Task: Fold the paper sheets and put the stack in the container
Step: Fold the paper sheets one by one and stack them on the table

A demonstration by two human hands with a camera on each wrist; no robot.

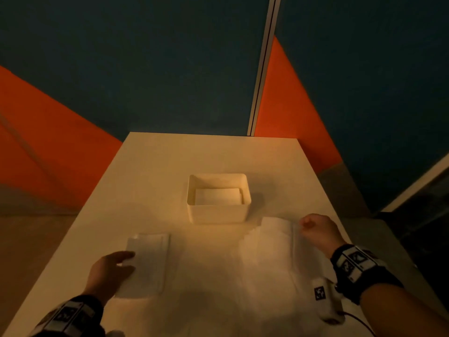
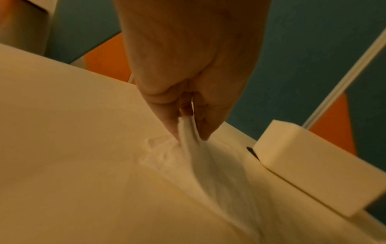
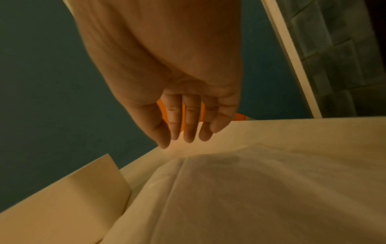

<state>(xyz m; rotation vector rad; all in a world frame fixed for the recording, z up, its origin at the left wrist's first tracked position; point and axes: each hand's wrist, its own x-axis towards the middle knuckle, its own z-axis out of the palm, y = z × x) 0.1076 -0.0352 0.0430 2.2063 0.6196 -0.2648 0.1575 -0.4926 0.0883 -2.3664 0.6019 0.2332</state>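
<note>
A white container (image 1: 218,214) is seen at the middle of the bench (image 1: 170,159), with a folded white sheet (image 1: 217,196) lying flat inside it. Nearer than the container and to its left, a folded paper stack (image 1: 151,261) lies on the bench; its left edge is pinched and lifted slightly between the fingers and thumb of the left hand (image 1: 109,268). To the near right of the container, loose paper sheets (image 1: 269,249) are spread out. The right hand (image 1: 315,231) is held over their right edge, fingers relaxed and pointing down, with nothing grasped.
</note>
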